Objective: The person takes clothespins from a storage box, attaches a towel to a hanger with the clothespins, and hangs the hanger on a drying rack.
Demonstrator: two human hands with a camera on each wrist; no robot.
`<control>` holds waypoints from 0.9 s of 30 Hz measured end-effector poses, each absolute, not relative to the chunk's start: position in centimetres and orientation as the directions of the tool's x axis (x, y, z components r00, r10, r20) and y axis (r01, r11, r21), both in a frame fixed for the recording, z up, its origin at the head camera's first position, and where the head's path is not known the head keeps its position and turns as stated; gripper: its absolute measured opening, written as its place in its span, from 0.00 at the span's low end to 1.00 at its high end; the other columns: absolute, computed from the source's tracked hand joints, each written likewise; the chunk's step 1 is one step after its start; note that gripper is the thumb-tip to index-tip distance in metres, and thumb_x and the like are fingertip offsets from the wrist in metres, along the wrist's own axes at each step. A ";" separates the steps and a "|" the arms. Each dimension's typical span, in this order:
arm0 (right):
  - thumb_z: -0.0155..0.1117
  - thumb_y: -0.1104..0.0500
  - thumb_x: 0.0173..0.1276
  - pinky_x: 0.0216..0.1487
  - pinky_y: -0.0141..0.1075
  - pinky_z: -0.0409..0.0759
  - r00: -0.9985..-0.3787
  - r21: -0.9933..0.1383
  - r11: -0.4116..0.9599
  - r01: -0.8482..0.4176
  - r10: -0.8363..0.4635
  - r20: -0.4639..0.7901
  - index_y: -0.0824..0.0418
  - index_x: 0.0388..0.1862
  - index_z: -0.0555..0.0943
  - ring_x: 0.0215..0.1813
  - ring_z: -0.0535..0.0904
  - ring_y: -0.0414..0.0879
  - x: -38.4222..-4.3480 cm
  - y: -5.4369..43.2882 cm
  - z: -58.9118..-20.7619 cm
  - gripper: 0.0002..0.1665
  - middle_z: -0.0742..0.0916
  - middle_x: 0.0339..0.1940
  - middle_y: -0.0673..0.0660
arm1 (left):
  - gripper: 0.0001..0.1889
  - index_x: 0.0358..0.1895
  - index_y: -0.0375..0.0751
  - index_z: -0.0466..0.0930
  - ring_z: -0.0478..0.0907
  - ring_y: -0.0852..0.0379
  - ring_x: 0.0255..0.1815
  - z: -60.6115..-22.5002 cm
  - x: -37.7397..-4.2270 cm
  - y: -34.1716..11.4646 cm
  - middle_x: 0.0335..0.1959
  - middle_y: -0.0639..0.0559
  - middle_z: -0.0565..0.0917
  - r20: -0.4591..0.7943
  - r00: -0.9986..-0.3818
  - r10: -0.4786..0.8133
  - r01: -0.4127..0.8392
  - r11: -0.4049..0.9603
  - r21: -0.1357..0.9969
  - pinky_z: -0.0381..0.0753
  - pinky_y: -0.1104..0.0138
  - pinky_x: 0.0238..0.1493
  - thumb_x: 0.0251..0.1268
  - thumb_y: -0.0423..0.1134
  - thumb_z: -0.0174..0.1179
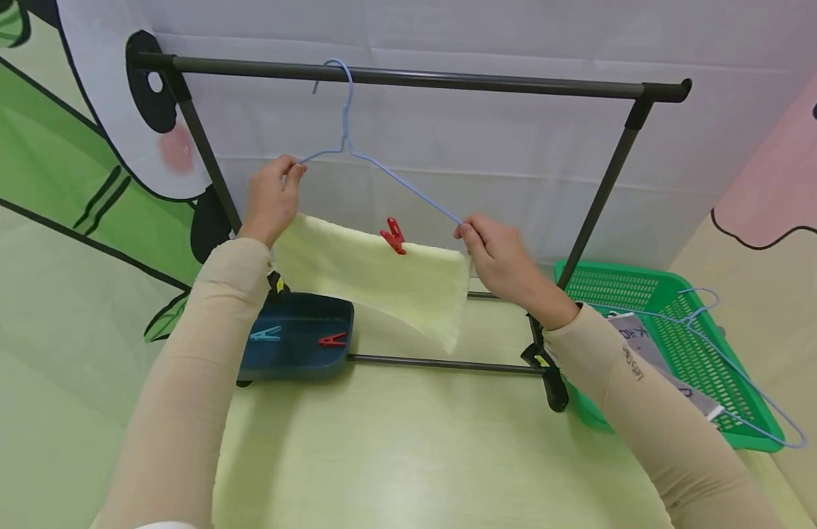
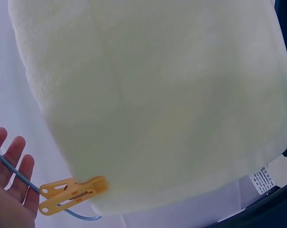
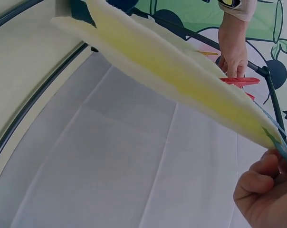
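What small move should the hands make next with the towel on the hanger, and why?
Probably clip the towel's unpegged right end: the pale yellow towel on the blue wire hanger shows a red peg mid-bar and a yellow peg at the left hand, none by the right hand.

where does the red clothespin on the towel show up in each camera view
Head: red clothespin at centre, clipped on the yellow towel top edge, between the hands.
Left wrist: not in it; only a yellow clothespin shows.
Right wrist: upper right, red tip behind the towel, below the left hand.
Shared landmark: the yellow towel.
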State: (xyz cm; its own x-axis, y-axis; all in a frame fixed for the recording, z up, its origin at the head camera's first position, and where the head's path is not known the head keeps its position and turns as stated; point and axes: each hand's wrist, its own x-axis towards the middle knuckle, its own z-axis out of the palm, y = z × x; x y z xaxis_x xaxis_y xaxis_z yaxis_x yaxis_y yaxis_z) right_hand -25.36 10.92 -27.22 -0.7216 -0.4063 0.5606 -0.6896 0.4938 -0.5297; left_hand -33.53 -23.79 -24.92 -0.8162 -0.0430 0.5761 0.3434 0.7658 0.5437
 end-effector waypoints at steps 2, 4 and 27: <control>0.43 0.60 0.78 0.26 0.38 0.64 -0.722 -0.533 0.490 -0.690 -0.409 0.558 0.66 0.41 0.77 0.22 0.64 0.47 -25.4 10.7 -27.3 0.15 0.73 0.21 0.55 | 0.20 0.48 0.33 0.76 0.69 0.47 0.39 -24.9 -33.5 -24.0 0.44 0.39 0.80 0.579 -0.814 -0.043 0.340 0.773 0.535 0.65 0.57 0.43 0.76 0.47 0.42; 0.44 0.60 0.77 0.26 0.38 0.64 -0.721 -0.536 0.484 -0.691 -0.410 0.559 0.66 0.41 0.78 0.22 0.65 0.47 -25.4 10.5 -27.4 0.15 0.73 0.21 0.55 | 0.20 0.49 0.32 0.75 0.69 0.46 0.40 -24.7 -33.5 -24.2 0.44 0.38 0.79 0.584 -0.811 -0.040 0.340 0.779 0.526 0.65 0.56 0.43 0.76 0.46 0.42; 0.48 0.62 0.75 0.34 0.38 0.69 -0.693 -0.519 0.460 -0.720 -0.447 0.565 0.65 0.42 0.81 0.29 0.71 0.48 -25.2 7.0 -27.6 0.13 0.81 0.28 0.58 | 0.17 0.52 0.29 0.74 0.71 0.38 0.51 -24.1 -33.4 -26.2 0.46 0.34 0.77 0.598 -0.794 -0.111 0.253 0.834 0.490 0.66 0.51 0.54 0.77 0.39 0.40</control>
State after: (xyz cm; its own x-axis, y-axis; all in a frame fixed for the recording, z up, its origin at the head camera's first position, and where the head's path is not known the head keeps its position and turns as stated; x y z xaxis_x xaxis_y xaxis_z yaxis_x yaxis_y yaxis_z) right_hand -25.19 6.98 -27.56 -0.6932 -0.4473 0.5652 -0.7202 0.4603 -0.5191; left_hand -33.38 -26.19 -24.13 -0.7939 -0.1106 0.5980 0.2527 0.8344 0.4899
